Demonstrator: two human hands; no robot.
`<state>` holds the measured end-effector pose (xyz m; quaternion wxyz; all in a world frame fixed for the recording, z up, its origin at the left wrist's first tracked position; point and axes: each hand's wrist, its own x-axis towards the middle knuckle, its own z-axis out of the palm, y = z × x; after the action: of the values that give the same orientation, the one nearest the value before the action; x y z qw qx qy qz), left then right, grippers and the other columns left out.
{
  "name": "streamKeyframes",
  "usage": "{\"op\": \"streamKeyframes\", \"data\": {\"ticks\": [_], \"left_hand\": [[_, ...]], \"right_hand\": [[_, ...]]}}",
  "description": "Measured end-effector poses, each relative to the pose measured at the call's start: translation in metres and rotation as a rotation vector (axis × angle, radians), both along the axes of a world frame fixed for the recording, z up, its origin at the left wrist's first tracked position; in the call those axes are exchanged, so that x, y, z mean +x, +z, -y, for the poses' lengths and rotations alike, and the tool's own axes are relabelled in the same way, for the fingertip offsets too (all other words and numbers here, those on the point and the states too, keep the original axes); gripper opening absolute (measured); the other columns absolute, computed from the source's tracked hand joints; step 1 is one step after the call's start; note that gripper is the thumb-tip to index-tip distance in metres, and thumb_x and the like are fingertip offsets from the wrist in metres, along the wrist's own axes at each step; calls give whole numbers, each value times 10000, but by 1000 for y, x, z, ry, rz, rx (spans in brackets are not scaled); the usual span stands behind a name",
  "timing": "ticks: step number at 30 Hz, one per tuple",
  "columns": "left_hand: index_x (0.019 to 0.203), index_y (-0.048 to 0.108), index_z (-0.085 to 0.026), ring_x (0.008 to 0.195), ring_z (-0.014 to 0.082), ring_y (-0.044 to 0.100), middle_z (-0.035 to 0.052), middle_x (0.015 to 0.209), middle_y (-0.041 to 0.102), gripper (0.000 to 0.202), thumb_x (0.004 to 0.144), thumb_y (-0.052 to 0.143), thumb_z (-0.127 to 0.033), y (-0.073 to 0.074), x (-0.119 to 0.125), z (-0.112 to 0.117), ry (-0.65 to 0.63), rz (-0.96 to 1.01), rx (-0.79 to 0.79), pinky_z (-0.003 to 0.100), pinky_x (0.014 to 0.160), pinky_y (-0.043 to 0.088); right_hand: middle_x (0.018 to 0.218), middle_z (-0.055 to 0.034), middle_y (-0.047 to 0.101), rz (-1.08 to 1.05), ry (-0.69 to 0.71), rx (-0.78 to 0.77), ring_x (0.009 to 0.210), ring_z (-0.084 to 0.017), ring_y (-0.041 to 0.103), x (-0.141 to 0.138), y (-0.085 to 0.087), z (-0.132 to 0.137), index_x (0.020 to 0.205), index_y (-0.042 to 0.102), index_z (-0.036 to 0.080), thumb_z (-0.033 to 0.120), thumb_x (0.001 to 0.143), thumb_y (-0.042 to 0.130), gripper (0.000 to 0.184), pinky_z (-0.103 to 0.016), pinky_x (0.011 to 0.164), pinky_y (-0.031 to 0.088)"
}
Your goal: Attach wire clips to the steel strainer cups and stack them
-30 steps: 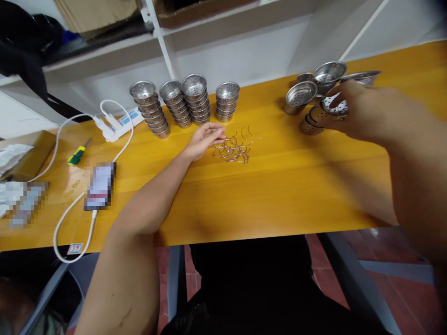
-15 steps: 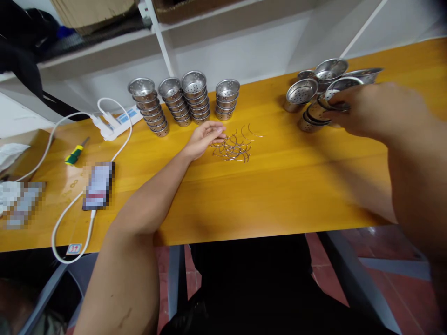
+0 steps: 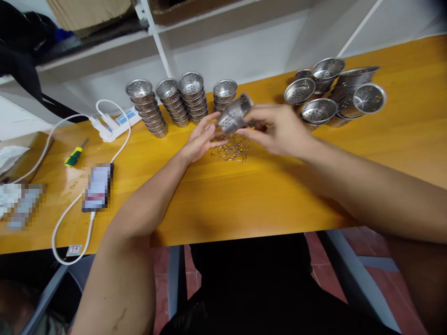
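Shiny metal cup (image 3: 233, 116) with little holes is now in the middle, held up just above the pile of bent wires (image 3: 232, 151) on the yellow desk (image 3: 244, 200). The right hand (image 3: 275, 129) grips it by its side. A moment ago that hand was far over at the loose cups (image 3: 331, 95). The left hand (image 3: 200, 139) has stayed by the wires, open, fingers just beside the cup, near the neat stacks (image 3: 181, 100)

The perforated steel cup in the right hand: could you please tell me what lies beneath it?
Beneath the perforated steel cup lies a tangled pile of thin curved metal wires on the yellow wooden table. The right hand and left hand hide its far edge.
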<state>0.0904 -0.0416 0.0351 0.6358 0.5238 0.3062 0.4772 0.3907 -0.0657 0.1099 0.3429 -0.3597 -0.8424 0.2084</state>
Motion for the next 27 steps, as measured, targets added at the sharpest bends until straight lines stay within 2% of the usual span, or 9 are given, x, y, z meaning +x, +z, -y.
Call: {"op": "streamKeyframes", "data": {"ticks": [2, 5, 8, 10, 12, 14, 18, 23, 27], "left_hand": [[1441, 804, -361, 1394, 328, 927, 54, 1502, 916, 776, 890, 1112, -814, 0, 0, 2, 51, 8, -5, 570, 1217, 785], [1377, 809, -343, 1354, 310, 928, 42, 1380, 937, 662, 920, 1086, -733, 0, -3, 0, 196, 0, -30, 431, 1073, 793], [1370, 816, -330, 1371, 300, 926, 43, 1368, 955, 572, 957, 1024, -666, 1, -8, -6, 284, 4, -44, 374, 1024, 768], [1332, 818, -305, 1371, 294, 930, 46, 1322, 963, 547, 953, 994, -657, 0, -12, -11, 299, 10, -46, 361, 1030, 753], [1270, 814, -289, 1369, 299, 937, 53, 1268, 970, 529, 943, 967, -676, -2, -14, -14, 289, 5, -57, 356, 1012, 745], [1223, 816, -289, 1387, 316, 938, 68, 1274, 983, 510, 939, 945, -692, -3, -16, -15, 262, -6, -78, 362, 980, 747], [1264, 838, -301, 1394, 346, 934, 70, 1361, 994, 578, 832, 1065, -611, -2, -18, -12, 219, -4, -59, 411, 1030, 774], [1396, 837, -320, 1378, 339, 918, 49, 1375, 948, 792, 702, 1176, -496, -4, -18, -12, 184, 0, 39, 503, 1205, 761], [1425, 813, -333, 1406, 343, 899, 50, 1311, 916, 852, 687, 1188, -532, -4, -19, -16, 190, -41, 80, 500, 1257, 717]], "right_hand": [[1186, -114, 836, -46, 96, -73, 1050, -339, 770, -35, -12, -7, 1170, 902, 298, 651, 1195, 900, 354, -527, 1009, 709], [1285, -129, 815, -129, 150, -94, 1182, -369, 769, -74, -27, -19, 1085, 835, 280, 646, 1183, 927, 390, -567, 1095, 713], [1521, -161, 786, -184, 142, -50, 1403, -428, 754, -91, -35, -29, 1203, 842, 290, 653, 1152, 962, 385, -592, 1136, 722], [1517, -171, 795, -187, 157, -39, 1437, -445, 754, -92, -38, -33, 1300, 839, 290, 638, 1134, 974, 409, -606, 1157, 719], [1386, -158, 821, -181, 172, -67, 1330, -417, 784, -87, -39, -34, 1354, 827, 281, 620, 1110, 995, 450, -580, 1123, 721], [1292, -126, 829, -194, 192, -143, 1114, -337, 790, -82, -40, -33, 1407, 821, 273, 616, 1081, 1017, 512, -493, 975, 717], [1178, -67, 833, -388, 236, -439, 726, -168, 645, -83, -41, -32, 1401, 810, 255, 606, 1070, 992, 516, -332, 640, 555], [808, 1, 666, -547, 247, -719, 604, -146, 578, -94, -40, -35, 1071, 743, 245, 562, 1050, 1034, 431, -275, 527, 446], [907, -3, 677, -653, 269, -825, 581, -123, 570, -94, -37, -36, 1027, 661, 248, 613, 1020, 1094, 567, -277, 490, 411]]}}
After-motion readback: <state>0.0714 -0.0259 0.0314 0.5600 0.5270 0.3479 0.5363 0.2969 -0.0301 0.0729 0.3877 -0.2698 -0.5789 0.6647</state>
